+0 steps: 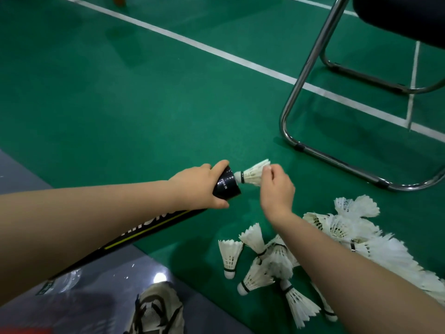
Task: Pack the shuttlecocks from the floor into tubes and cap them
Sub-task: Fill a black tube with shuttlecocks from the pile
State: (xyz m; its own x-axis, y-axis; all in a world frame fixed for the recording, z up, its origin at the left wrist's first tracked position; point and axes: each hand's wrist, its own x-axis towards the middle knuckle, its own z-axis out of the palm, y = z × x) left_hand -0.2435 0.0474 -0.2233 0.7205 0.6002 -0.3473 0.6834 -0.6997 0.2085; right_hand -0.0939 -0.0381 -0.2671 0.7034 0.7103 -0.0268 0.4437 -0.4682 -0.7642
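Observation:
My left hand [199, 186] grips a long black tube [227, 185] near its open end, which points right and bears the words "PUSH IN". My right hand [277, 186] pinches the feather skirt of a white shuttlecock [252, 175]. Its cork tip sits at the tube's mouth. The tube runs back under my left forearm toward the lower left. Several loose white shuttlecocks [265, 259] lie in a pile on the green floor under and beside my right forearm, stretching to the right edge.
A chrome chair frame [298, 92] with a dark seat stands on the green court at the upper right. White court lines cross the floor. A shoe [156, 309] and a clear plastic bottle [67, 280] lie on the grey strip at the bottom left.

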